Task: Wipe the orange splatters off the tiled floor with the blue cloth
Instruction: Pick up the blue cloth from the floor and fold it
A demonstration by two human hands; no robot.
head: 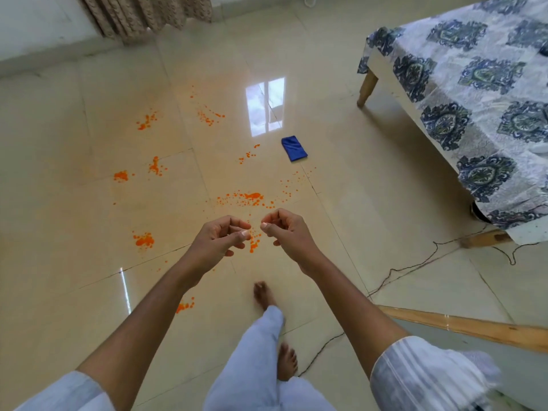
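Observation:
A folded blue cloth (294,148) lies on the glossy beige tiled floor (370,188), ahead and slightly right of me. Orange splatters (252,197) are scattered over several tiles, from near the curtain down to beside my left forearm. My left hand (219,238) and my right hand (284,229) hang in the air in front of me, above the floor and well short of the cloth. Both have loosely curled fingers and hold nothing. The hands are close together without touching.
A bed (474,93) with a blue-patterned sheet and wooden legs stands at the right. A thin dark cord (415,262) trails across the floor beside it. A wooden-framed edge (474,327) sits at lower right. My bare feet (264,295) stand below the hands. A curtain (142,13) hangs at the back.

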